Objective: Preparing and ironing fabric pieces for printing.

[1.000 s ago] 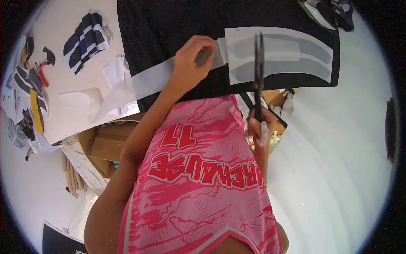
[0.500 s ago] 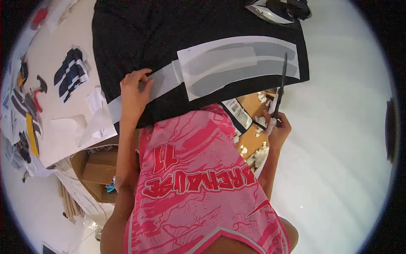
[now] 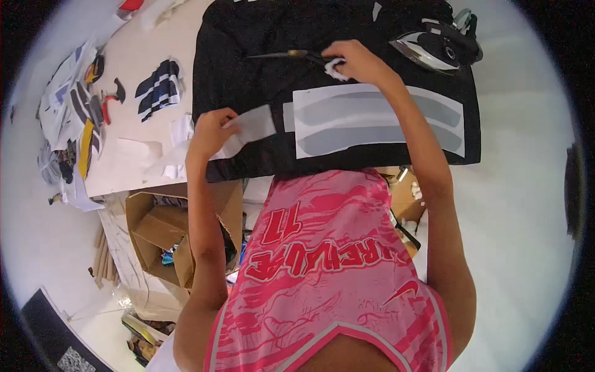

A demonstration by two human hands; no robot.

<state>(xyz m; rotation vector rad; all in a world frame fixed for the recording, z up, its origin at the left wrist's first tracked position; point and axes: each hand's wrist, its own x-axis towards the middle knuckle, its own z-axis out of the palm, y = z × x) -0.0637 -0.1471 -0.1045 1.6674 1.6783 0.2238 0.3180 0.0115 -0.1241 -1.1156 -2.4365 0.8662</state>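
Here, at the far left of the pale counter (image 3: 108, 173), a heap of paper and dark scraps (image 3: 68, 118) lies near a red-handled tool (image 3: 105, 111), followed by a folded navy-and-white checked fabric (image 3: 160, 90). Below the front edge stands an open cardboard box (image 3: 162, 228). The hands are well apart, each closed on something. The left hand (image 3: 211, 133) pinches a translucent whitish strip (image 3: 257, 124) between thumb and fingers, over the left part of a black cloth (image 3: 248, 84) spread on the counter; the strip's free end points right, toward a small pale tab (image 3: 289, 116) at the left edge of a white sheet. Farther up, a pair of scissors (image 3: 297, 54) points left above the cloth, its blades showing as one thin line, and the right hand (image 3: 353, 61) grips it at the handles, where a white wrapping (image 3: 336, 69) shows. The white sheet (image 3: 353, 124), bearing two curved grey bands, lies on the cloth, partly crossed by the right forearm. At the cloth's right end, beyond the sheet, rests a clothes iron (image 3: 434, 53), its tip toward the left
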